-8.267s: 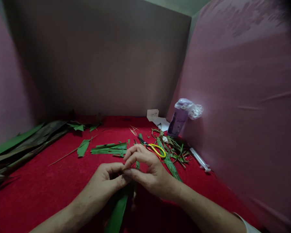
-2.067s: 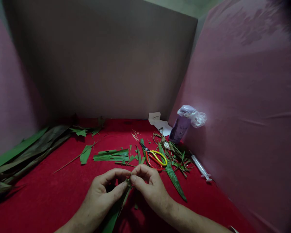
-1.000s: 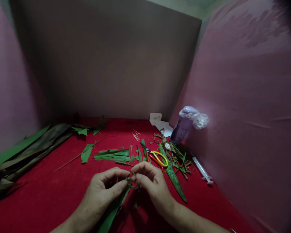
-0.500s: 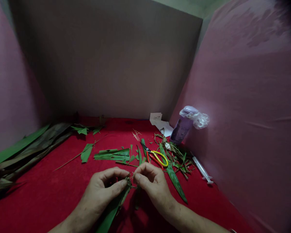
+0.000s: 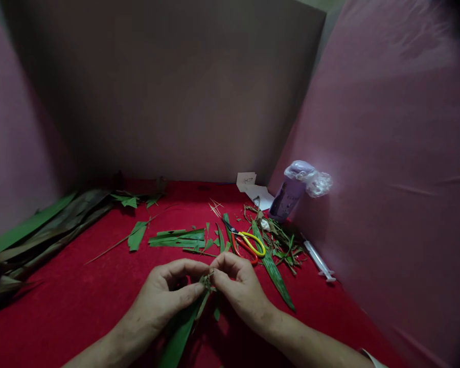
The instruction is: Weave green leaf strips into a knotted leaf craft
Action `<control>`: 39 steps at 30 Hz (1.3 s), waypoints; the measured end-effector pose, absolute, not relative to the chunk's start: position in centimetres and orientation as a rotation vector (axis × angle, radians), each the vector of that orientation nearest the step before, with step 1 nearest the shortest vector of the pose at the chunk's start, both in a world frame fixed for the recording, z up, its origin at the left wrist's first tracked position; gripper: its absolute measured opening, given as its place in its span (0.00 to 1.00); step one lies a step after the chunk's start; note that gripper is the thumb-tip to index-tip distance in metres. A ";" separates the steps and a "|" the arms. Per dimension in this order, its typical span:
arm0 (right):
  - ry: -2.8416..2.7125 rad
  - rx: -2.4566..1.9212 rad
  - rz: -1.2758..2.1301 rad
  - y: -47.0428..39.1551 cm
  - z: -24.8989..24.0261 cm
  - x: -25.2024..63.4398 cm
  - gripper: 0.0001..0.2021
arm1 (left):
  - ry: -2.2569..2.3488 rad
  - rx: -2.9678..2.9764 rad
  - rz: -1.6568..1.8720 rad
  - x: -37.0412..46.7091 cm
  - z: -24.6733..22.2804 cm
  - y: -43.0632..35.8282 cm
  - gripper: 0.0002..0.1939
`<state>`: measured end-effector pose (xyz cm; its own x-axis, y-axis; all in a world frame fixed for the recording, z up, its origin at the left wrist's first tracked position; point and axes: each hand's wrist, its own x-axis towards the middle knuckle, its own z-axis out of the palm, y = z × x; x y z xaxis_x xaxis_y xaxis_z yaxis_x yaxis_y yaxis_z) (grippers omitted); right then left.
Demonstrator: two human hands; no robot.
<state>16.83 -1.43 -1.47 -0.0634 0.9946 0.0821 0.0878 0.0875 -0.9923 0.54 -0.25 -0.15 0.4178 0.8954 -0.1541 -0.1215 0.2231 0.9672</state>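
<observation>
Between thumb and fingers, my left hand (image 5: 168, 291) pinches the top of a bundle of long green leaf (image 5: 180, 332), whose blade hangs down toward me. A knot of dry, brownish strands sits at the bundle's upper end. My right hand (image 5: 239, 286) is closed beside it, thumb and index finger pinching a thin dry strand (image 5: 211, 273) at that end. The fingertips of both hands nearly touch. A small green leaf tip hangs below my right hand. Just beyond the hands lie scissors (image 5: 249, 241) with one red and one yellow handle.
Cut leaf strips (image 5: 176, 237) lie ahead on the red cloth (image 5: 80, 301). Long leaves (image 5: 61, 220) are piled at the left. At the right are plant scraps (image 5: 287, 245), a syringe (image 5: 319, 260), a purple cup (image 5: 287, 199) with plastic wrap, white paper (image 5: 261, 197) and thin sticks (image 5: 215, 208).
My right hand has moved slightly left, closing the gap to my left fingertips. The leaf bundle hangs a little more upright. The view has shifted slightly.
</observation>
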 end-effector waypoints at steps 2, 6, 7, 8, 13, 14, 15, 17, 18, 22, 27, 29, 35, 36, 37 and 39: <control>-1.343 -1.169 1.192 -1.3 -1.5 16.9 0.03 | 0.859 1.112 0.823 0.5 -0.2 -0.2 0.11; -1.281 -1.083 1.349 -1.0 -1.5 17.1 0.03 | 0.866 1.077 0.796 0.4 -0.3 -0.1 0.11; -1.279 -1.061 1.370 -0.9 -1.6 17.2 0.03 | 0.869 1.076 0.793 0.3 -0.3 -0.1 0.11; -1.289 -1.042 1.376 -0.8 -1.6 17.3 0.03 | 0.870 1.081 0.792 0.3 -0.2 -0.1 0.11; -1.415 -1.007 1.296 -0.8 -1.8 17.6 0.02 | 0.850 1.100 0.771 0.2 0.1 -0.2 0.11; -1.448 -1.009 1.273 -0.8 -1.7 17.7 0.02 | 0.846 1.101 0.764 0.2 0.1 -0.2 0.11; -1.484 -1.012 1.251 -0.8 -1.6 17.8 0.02 | 0.842 1.106 0.763 0.2 0.1 -0.2 0.11; -1.552 -1.016 1.212 -0.8 -1.3 17.9 0.03 | 0.838 1.119 0.766 0.2 0.1 -0.1 0.10; -1.587 -1.015 1.192 -0.8 -1.1 18.0 0.03 | 0.835 1.126 0.771 0.2 0.1 -0.1 0.09; -1.744 -1.034 1.082 -0.9 -0.3 18.4 0.04 | 0.835 1.137 0.775 0.3 0.2 -0.1 0.07; -1.825 -1.068 0.993 -0.9 0.2 18.4 0.05 | 0.836 1.132 0.761 0.3 0.4 -0.3 0.07; -1.808 -1.072 0.998 -0.9 0.2 18.3 0.05 | 0.829 1.140 0.759 0.2 0.3 -0.2 0.07; -1.750 -1.065 1.039 -1.0 -0.1 18.3 0.05 | 0.872 1.172 0.763 0.1 -0.1 -0.2 0.07; -1.731 -1.058 1.056 -1.0 -0.1 18.3 0.05 | 0.885 1.173 0.766 0.1 -0.1 -0.2 0.07; -1.709 -1.047 1.071 -1.0 -0.1 18.3 0.06 | 0.896 1.168 0.773 0.1 -0.1 -0.2 0.07; -1.664 -1.019 1.086 -1.1 -0.1 18.3 0.09 | 0.916 1.141 0.802 0.0 0.0 -0.1 0.08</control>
